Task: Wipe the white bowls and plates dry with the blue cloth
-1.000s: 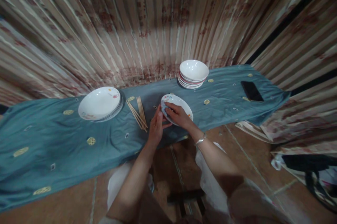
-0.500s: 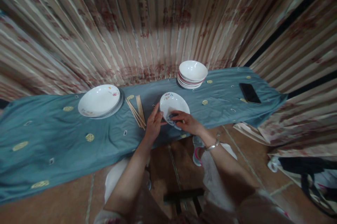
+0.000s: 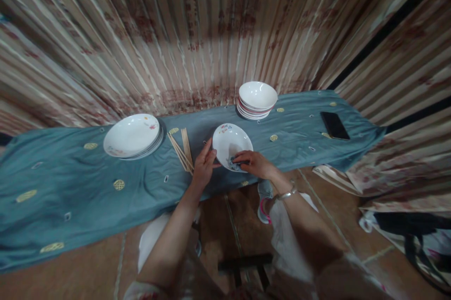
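Observation:
A white plate (image 3: pixel 229 139) with a small flower print on its far rim is tilted over the front part of the table. My left hand (image 3: pixel 204 163) grips its left edge, thumb near the rim and other fingers partly hidden beneath. My right hand (image 3: pixel 255 163) presses a small bluish-grey cloth (image 3: pixel 235 164) onto the plate's near right inside, fingers closed on it. Two small bundles of wooden chopsticks (image 3: pixel 182 150) lie on the tablecloth just left of my left hand.
The blue-green tablecloth (image 3: pixel 141 192) covers a long, narrow table. Stacked plates (image 3: pixel 131 135) stand at left, stacked bowls (image 3: pixel 258 96) behind the held plate. A black phone (image 3: pixel 334 125) lies at right. Pleated curtains (image 3: pixel 211 32) hang close behind.
My right hand has shifted slightly right with the cloth across the plate, its fingers more drawn together. My left hand and the plate stay almost where they were.

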`<state>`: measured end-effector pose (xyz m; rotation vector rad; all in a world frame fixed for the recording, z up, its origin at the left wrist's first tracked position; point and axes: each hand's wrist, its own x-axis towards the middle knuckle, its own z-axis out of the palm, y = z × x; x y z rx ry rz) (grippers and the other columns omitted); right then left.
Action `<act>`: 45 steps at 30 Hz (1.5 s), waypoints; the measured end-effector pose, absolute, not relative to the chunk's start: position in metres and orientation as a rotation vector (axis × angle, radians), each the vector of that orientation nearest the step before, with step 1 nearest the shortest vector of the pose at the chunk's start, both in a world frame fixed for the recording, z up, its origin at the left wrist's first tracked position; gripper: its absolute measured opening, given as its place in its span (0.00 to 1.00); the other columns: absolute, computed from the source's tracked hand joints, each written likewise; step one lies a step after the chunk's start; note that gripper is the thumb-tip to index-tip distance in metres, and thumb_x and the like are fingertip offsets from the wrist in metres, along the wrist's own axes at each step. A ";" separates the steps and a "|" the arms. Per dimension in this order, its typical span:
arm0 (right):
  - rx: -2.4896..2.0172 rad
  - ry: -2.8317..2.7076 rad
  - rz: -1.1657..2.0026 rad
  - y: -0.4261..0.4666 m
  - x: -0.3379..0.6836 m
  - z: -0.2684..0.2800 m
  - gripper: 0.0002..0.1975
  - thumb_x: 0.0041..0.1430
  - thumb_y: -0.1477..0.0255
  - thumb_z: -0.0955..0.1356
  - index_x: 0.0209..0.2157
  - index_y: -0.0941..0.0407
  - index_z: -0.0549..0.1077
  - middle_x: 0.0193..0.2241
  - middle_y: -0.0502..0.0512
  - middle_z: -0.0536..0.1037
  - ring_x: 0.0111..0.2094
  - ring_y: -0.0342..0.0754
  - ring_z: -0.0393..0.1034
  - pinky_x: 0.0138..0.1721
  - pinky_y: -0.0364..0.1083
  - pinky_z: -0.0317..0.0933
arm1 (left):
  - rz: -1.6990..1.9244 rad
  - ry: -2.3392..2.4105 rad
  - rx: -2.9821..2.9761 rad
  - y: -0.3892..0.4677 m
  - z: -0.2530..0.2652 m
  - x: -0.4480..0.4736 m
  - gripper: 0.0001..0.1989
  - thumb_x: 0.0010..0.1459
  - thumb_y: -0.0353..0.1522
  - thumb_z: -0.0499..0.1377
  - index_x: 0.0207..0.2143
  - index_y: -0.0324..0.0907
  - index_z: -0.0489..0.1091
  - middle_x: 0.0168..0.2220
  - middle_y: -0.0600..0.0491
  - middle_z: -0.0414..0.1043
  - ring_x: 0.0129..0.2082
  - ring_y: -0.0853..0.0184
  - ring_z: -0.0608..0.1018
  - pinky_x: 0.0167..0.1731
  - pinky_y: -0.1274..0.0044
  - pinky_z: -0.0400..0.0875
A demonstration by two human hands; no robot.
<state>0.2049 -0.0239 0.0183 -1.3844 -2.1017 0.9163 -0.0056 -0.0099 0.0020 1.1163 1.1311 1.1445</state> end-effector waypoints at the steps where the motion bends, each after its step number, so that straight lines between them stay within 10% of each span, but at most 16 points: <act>1: -1.369 -2.048 0.947 -0.025 0.202 0.018 0.18 0.51 0.80 0.68 0.42 0.53 0.81 0.48 0.55 0.80 0.48 0.51 0.76 0.52 0.50 0.67 | 1.146 1.129 1.116 -0.009 0.002 -0.006 0.39 0.53 0.49 0.63 0.63 0.43 0.63 0.41 0.49 0.76 0.36 0.61 0.78 0.29 0.69 0.82; 8: -1.264 -1.773 0.878 -0.026 0.172 0.011 0.18 0.55 0.76 0.68 0.48 0.54 0.76 0.46 0.54 0.80 0.45 0.48 0.75 0.48 0.49 0.69 | 1.157 1.124 1.144 -0.009 0.002 -0.004 0.38 0.54 0.49 0.63 0.63 0.43 0.64 0.50 0.47 0.75 0.40 0.60 0.79 0.30 0.71 0.82; 26: -1.458 -1.982 0.218 0.029 0.172 -0.004 0.19 0.60 0.80 0.61 0.49 0.58 0.76 0.56 0.62 0.74 0.57 0.53 0.69 0.62 0.53 0.61 | 1.127 1.109 1.137 -0.010 -0.002 -0.006 0.37 0.54 0.45 0.63 0.64 0.43 0.62 0.38 0.50 0.76 0.35 0.62 0.79 0.31 0.67 0.82; 45: -1.583 -2.123 0.527 -0.004 0.223 -0.006 0.12 0.53 0.80 0.67 0.38 0.56 0.79 0.41 0.57 0.81 0.43 0.52 0.76 0.48 0.48 0.67 | 1.171 1.138 1.131 -0.007 -0.002 -0.002 0.36 0.53 0.46 0.64 0.62 0.44 0.65 0.37 0.50 0.76 0.35 0.61 0.79 0.29 0.69 0.82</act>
